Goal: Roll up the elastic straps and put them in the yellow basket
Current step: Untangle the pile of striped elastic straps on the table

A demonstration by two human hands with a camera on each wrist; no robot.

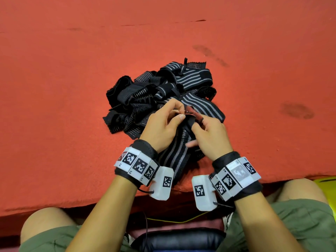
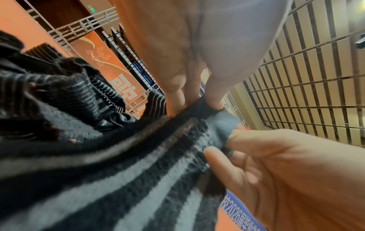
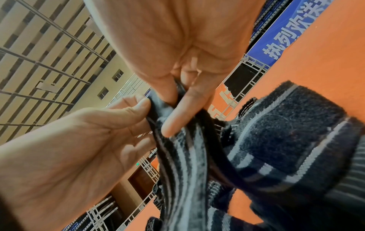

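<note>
Black-and-grey striped elastic strap (image 1: 177, 153) has its top end pinched between thumb and fingers of both the left hand (image 1: 163, 125) and right hand (image 1: 211, 135), with the strap pile (image 1: 156, 95) just beyond the fingertips on the red table (image 1: 72, 79).

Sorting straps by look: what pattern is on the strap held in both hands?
The strap is black with lengthwise grey stripes, clearest in the left wrist view.

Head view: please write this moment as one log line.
step: starting roll | left hand: pinches strap end | right hand: pinches strap end | strap: unrolled | pile: on red surface
</note>
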